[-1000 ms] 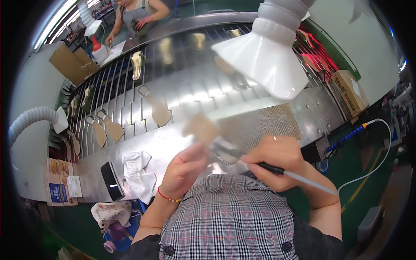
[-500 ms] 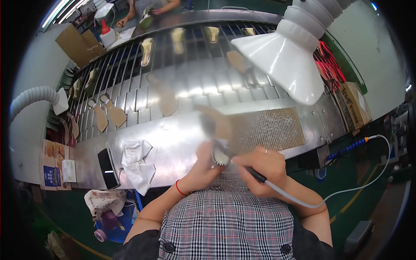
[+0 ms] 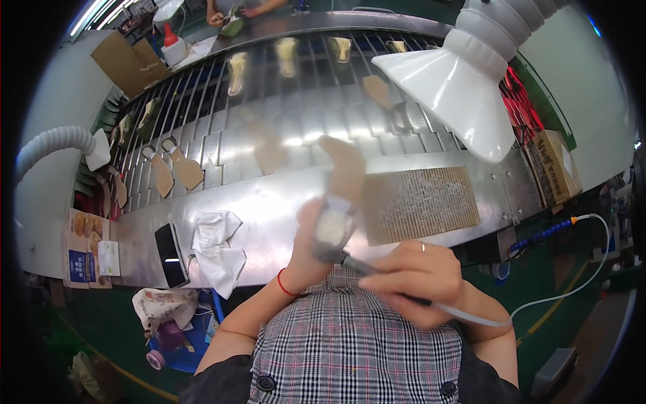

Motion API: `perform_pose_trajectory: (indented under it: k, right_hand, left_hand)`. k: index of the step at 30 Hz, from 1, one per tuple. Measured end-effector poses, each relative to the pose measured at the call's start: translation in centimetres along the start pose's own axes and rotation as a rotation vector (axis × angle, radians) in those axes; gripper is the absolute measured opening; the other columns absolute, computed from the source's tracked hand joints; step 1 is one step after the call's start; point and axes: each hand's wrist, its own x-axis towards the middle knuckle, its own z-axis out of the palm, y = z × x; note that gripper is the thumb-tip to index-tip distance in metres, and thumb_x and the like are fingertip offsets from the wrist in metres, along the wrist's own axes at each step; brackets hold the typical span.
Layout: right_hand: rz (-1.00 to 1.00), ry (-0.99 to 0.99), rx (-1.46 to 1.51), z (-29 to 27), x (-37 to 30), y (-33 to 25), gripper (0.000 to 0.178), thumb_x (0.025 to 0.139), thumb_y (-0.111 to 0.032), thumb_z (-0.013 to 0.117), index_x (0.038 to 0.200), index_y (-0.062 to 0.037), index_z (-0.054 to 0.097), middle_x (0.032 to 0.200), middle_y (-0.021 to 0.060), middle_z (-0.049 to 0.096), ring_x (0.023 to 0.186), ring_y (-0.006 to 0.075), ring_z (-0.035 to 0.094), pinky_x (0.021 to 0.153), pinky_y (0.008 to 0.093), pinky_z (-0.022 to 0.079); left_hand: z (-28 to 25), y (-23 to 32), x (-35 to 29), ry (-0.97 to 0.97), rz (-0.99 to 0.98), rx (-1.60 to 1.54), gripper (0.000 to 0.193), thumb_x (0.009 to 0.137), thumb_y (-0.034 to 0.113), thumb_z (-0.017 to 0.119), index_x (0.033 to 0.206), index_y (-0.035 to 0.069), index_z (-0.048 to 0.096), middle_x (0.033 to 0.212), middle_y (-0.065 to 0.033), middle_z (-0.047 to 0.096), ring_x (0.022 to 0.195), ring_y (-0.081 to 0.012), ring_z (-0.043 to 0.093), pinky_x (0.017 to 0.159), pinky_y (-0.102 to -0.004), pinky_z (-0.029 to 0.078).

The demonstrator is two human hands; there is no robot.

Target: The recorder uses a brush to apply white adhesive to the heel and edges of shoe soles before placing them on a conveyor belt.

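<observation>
My left hand [image 3: 304, 236] is closed round the pale, rounded end of a sandal [image 3: 346, 165], its long tan sole pointing away from me across the bench edge. That sandal is slightly blurred. In my right hand [image 3: 424, 279], which wears a ring, is a slim black glue pen [image 3: 363, 266] fed by a clear hose [image 3: 471, 316]. The pen's tip reaches the near rim of the sandal's pale end; whether it touches cannot be told. Both hands are just above my checked apron [image 3: 356, 330], at the bench's near edge.
A slatted conveyor [image 3: 222, 141] carries several sandals with tan soles [image 3: 188, 172]. On the metal bench lie a ridged board [image 3: 424, 205], a white cloth [image 3: 219, 249] and a phone [image 3: 171, 252]. A white extraction hood [image 3: 451, 94] hangs at the right. Across the conveyor, another person handles a shoe [image 3: 232, 25].
The sandal has tilted so its pale inner side shows more. My right hand and the pen have shifted down and right, to the sandal's near rim. The other person's hands have come together.
</observation>
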Motion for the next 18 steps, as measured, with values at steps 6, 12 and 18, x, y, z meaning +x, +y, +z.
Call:
perform_pose_trajectory:
  k: [6, 12, 18]
  right_hand:
    - [-0.03, -0.035, -0.085, -1.1, 0.4, -0.4, 0.034, 0.062, 0.001, 0.072, 0.097, -0.0018, 0.071, 0.094, 0.0138, 0.067, 0.071, 0.0259, 0.063, 0.061, 0.0334, 0.052]
    - [-0.048, -0.14, -0.09, -2.1, 1.0, -0.8, 0.034, 0.061, 0.001, 0.069, 0.095, -0.0012, 0.07, 0.094, 0.0151, 0.066, 0.069, 0.0256, 0.061, 0.059, 0.0324, 0.051]
    - [-0.078, -0.091, -0.218, -2.6, 0.8, -1.3, 0.034, 0.058, -0.002, 0.071, 0.093, -0.007, 0.072, 0.094, 0.0142, 0.069, 0.07, 0.0251, 0.064, 0.061, 0.0317, 0.053]
  left_hand:
    - [-1.0, -0.1, -0.2, -0.002, -0.165, -0.28, 0.052, 0.08, -0.001, 0.076, 0.127, -0.004, 0.053, 0.107, -0.0081, 0.068, 0.095, -0.0133, 0.065, 0.084, -0.0275, 0.052]
    - [-2.6, 1.8, 0.1, -0.077, -0.291, -0.527, 0.054, 0.078, 0.009, 0.081, 0.124, -0.004, 0.056, 0.105, -0.0079, 0.068, 0.096, -0.0147, 0.064, 0.084, -0.0295, 0.053]
    - [-3.8, 2.6, 0.2, -0.113, -0.394, -0.574, 0.053, 0.078, 0.004, 0.079, 0.124, -0.006, 0.055, 0.108, -0.0098, 0.069, 0.099, -0.0149, 0.065, 0.087, -0.0287, 0.054]
